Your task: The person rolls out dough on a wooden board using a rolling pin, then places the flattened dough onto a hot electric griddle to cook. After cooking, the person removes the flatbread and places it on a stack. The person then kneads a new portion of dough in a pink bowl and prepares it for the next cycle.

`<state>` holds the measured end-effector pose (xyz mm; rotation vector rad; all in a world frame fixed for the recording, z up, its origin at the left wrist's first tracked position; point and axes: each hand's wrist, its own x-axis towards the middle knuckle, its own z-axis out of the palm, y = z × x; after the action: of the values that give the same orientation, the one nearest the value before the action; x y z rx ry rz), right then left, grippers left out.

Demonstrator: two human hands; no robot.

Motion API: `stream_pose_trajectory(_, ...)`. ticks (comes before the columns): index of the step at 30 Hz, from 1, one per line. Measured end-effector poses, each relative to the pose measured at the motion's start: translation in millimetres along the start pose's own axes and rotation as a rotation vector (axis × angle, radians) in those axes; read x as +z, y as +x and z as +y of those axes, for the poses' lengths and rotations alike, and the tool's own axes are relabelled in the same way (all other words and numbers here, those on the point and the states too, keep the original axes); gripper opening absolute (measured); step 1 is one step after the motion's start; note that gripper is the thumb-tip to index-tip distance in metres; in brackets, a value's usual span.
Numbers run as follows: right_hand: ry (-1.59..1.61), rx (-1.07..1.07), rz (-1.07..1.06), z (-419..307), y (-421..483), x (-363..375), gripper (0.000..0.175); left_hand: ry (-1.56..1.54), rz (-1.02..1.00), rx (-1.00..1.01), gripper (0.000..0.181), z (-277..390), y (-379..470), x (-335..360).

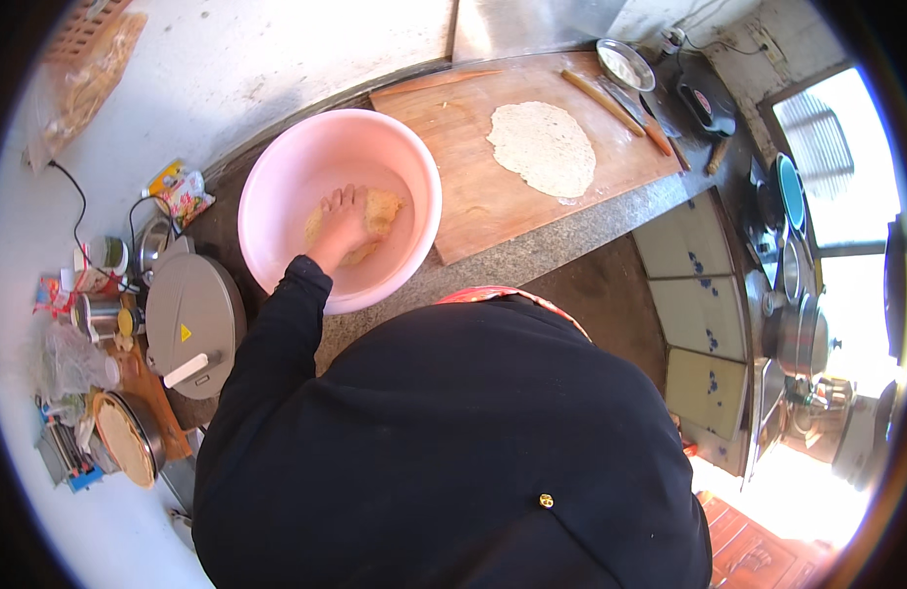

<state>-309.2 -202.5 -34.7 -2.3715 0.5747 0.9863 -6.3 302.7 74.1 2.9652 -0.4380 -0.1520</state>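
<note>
My left hand (343,228) reaches down into a large pink plastic basin (277,184). It rests on a yellowish, crumbly food mass (383,211) at the basin's bottom, with the fingers bent. The palm's underside is hidden, so whether it grips any of the mass does not show. My right hand is out of view. To the right of the basin, a flat, rolled-out round of dough (543,147) lies on a wooden board (453,184) dusted with flour near the dough. A thin rolling pin (602,103) and a wooden-handled knife (656,138) lie beyond it.
A bowl of white flour (624,65) stands at the board's far corner. Left of the basin is a round grey electric griddle (192,324), its lid down. Stacked flatbreads (126,442) top a pan behind it. Pots (803,335) line the right-hand counter.
</note>
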Motion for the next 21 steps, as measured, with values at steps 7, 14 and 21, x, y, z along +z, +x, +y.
stream_pose_trajectory(7, -0.042, -0.035, -0.022, -14.4, 5.5, -10.0, 0.026, -0.050, -0.047, -0.048, 0.098, -7.1, 9.6, 6.9)
stream_pose_trajectory(14, -0.063, -0.054, -0.017, -26.1, 4.8, -17.6, 0.025, -0.114, -0.087, -0.140, 0.079, 10.2, 20.6, -4.5)
stream_pose_trajectory(21, -0.069, -0.141, 0.005, -46.1, 10.5, -31.2, 0.025, -0.154, 0.059, -0.176, 0.056, 0.5, 35.3, 25.1)
